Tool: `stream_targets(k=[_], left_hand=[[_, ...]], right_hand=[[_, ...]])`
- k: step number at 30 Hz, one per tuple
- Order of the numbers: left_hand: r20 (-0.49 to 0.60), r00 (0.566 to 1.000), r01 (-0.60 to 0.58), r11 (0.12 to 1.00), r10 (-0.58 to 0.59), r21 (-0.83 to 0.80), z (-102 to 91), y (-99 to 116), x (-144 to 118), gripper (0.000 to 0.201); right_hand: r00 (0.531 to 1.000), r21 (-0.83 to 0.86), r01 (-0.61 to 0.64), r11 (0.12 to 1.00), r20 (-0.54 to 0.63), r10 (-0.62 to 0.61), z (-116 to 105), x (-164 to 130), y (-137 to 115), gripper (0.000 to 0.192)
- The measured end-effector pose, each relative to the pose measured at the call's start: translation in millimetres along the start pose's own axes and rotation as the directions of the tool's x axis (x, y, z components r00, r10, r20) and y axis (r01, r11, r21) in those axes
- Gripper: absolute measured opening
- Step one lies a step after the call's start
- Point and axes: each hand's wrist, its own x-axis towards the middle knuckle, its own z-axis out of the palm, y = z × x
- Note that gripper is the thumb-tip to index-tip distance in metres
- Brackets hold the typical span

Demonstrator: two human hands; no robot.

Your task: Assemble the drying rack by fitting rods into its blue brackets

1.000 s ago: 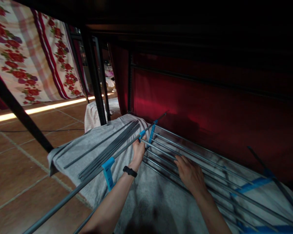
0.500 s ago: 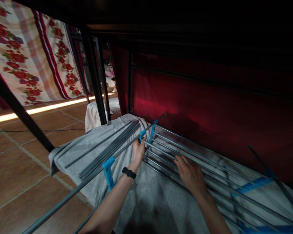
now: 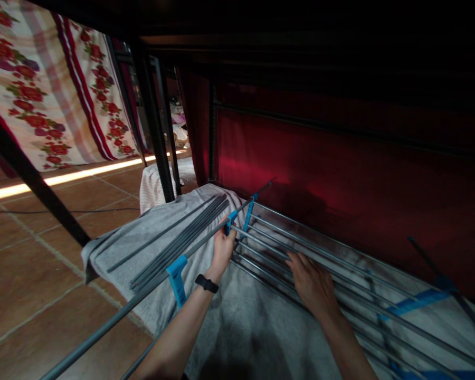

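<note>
A rack of parallel metal tubes [image 3: 273, 245] with blue plastic end pieces stretches over the grey blanket toward the lower right. My left hand [image 3: 222, 249], a black band on its wrist, is closed around a blue connector [image 3: 230, 219] where a tube of the rack meets a long grey pole [image 3: 114, 320]. The fingertips on that side are partly hidden. On the rack's tubes rests my right hand [image 3: 312, 285], its fingers together and curled over one of them. Another blue bracket [image 3: 177, 279] hangs from the pole nearer to me.
Several loose grey rods [image 3: 182, 240] lie on the blanket [image 3: 261, 338], left of the rack. Black metal posts [image 3: 152, 121] and a dark frame overhead surround the space. A dark red cloth [image 3: 320, 174] hangs behind. Tiled floor [image 3: 31, 274] shows at the left.
Both hands keep their places on the rack, with only a very slight shift. The whole view has drifted a little to the right.
</note>
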Motion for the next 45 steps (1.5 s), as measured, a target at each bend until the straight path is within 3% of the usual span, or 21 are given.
stream_targets(k=[5,18,28,37,42,45], left_hand=[[-0.053,0.998,0.038,0.999,-0.037,0.021,6.1,5,2,0.019],[-0.039,0.998,0.043,0.999,-0.042,0.023,5.6,-1,4,0.019],[-0.061,0.993,0.109,0.992,-0.105,0.066,-0.4,-3,-6,0.013],[-0.032,0.995,0.092,0.992,-0.089,0.084,0.2,-6,-6,0.035],[-0.002,0.995,0.100,0.994,-0.100,0.045,-1.3,-5,-8,0.046],[0.025,0.997,0.065,0.996,-0.066,0.053,-3.2,-6,-9,0.047]], right_hand=[[1.000,-0.001,-0.007,1.000,-0.001,0.007,-3,4,2,0.023],[0.999,0.081,-0.029,0.996,0.024,0.027,-3,4,3,0.027],[0.999,0.120,-0.017,0.993,0.035,0.013,-5,7,5,0.025],[1.000,0.071,-0.014,0.997,0.014,0.013,-4,6,2,0.025],[0.995,-0.036,0.051,0.998,-0.083,-0.053,-6,0,0,0.035],[0.989,-0.058,0.021,0.998,-0.143,-0.029,-10,-13,7,0.038]])
